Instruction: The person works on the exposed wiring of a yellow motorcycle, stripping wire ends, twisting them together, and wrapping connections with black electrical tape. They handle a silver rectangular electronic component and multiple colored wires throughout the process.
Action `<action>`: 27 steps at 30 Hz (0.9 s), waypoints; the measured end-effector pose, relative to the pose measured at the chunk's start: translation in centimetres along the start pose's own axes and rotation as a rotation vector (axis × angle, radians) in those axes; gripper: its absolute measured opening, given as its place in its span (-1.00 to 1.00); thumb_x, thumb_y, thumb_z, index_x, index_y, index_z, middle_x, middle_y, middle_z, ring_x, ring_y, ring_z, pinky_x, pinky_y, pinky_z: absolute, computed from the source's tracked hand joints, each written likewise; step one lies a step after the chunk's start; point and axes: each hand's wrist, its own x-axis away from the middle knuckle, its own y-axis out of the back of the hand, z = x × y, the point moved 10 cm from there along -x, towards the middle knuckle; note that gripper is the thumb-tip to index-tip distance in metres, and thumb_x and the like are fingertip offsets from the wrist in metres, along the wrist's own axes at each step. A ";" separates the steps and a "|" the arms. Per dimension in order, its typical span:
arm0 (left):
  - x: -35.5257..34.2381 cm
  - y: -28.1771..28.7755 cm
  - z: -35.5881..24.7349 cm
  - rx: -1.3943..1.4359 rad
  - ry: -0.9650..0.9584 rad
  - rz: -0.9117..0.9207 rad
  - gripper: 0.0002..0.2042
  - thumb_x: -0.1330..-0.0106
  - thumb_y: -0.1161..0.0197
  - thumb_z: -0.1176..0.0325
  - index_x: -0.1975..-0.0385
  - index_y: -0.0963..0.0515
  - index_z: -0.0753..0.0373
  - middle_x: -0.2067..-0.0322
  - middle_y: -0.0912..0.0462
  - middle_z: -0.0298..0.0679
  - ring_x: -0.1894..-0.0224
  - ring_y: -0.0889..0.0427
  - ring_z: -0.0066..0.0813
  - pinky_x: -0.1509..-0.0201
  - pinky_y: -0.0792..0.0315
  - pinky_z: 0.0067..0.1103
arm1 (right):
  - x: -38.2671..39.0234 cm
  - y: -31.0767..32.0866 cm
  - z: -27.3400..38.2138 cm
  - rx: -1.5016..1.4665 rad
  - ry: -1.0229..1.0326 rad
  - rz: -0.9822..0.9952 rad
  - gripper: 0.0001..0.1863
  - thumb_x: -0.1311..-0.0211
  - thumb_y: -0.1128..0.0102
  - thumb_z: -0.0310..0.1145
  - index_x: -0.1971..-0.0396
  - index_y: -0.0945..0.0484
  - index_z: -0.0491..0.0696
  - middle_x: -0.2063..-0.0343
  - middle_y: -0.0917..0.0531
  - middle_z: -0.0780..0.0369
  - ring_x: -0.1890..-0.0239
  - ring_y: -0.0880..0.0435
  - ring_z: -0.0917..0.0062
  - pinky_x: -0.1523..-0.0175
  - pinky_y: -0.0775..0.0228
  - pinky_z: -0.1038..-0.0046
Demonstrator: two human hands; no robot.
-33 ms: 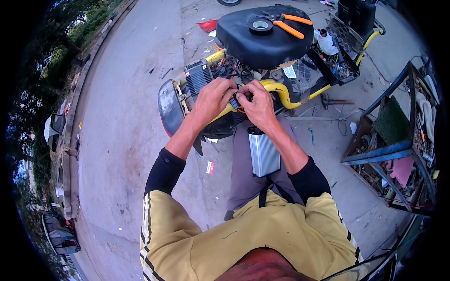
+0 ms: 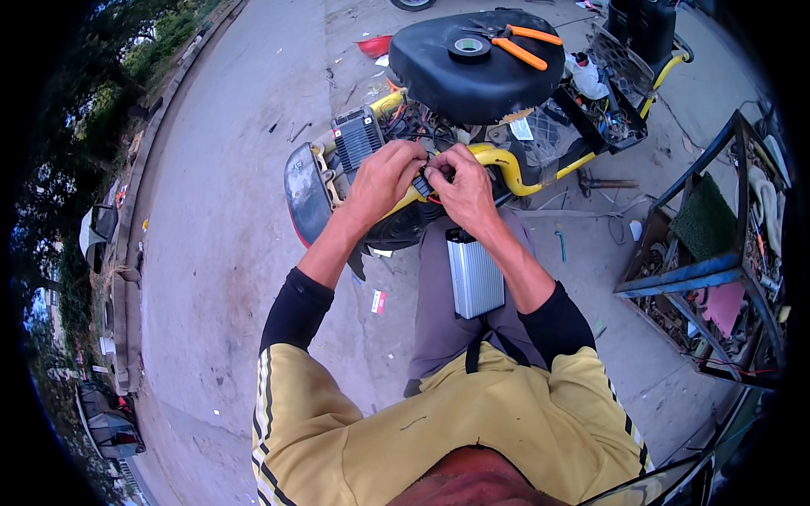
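Observation:
My left hand (image 2: 388, 174) and my right hand (image 2: 462, 187) meet over the yellow scooter frame (image 2: 509, 171), fingertips pinched close together. Between them is a small dark wire connector (image 2: 422, 184), mostly covered by the fingers, with a bit of red wire below it. Just beyond my left hand, a black finned box (image 2: 358, 140) sits on the scooter's tail among loose wiring (image 2: 413, 126). A silver finned controller box (image 2: 478, 277) rests on my thigh, below my right forearm.
On the black scooter seat (image 2: 422, 72) lie orange-handled pliers (image 2: 525, 52) and a black tape roll (image 2: 469, 47). A hammer (image 2: 609, 183) is on the ground to the right, near a metal-framed rack (image 2: 679, 277) of parts. Left of my hands is the tail light (image 2: 308, 190).

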 end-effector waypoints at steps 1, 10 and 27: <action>0.1 0.4 -0.6 0.001 -0.031 -0.030 -0.81 -0.42 -0.39 0.59 0.03 -0.62 0.34 0.07 -0.70 -0.09 0.06 -0.79 -0.18 0.00 -0.66 -0.36 | 0.0 0.0 0.1 0.005 -0.009 0.009 -0.84 -0.33 -0.40 -0.38 0.22 -0.75 -0.17 0.22 -0.69 0.12 0.18 -0.75 0.20 0.03 -0.55 0.23; 0.9 0.7 -1.2 -0.017 -0.149 -0.044 -0.82 -0.33 -0.43 0.66 0.11 -0.70 0.40 -0.08 -0.59 -0.07 0.02 -0.80 -0.23 -0.04 -0.69 -0.37 | -0.2 0.0 0.0 -0.003 -0.025 0.030 -0.82 -0.34 -0.39 -0.37 0.21 -0.74 -0.19 0.19 -0.69 0.10 0.12 -0.75 0.17 -0.03 -0.55 0.22; 0.0 -1.5 -1.6 -0.336 -0.155 0.154 -0.86 -0.38 -0.33 0.46 0.13 -0.62 0.32 -0.12 -0.58 -0.17 0.00 -0.70 -0.17 -0.05 -0.58 -0.31 | 0.4 -0.3 0.9 0.192 0.038 0.013 -0.83 -0.29 -0.44 -0.50 0.16 -0.68 -0.17 0.14 -0.64 0.03 0.09 -0.73 0.02 -0.03 -0.58 0.08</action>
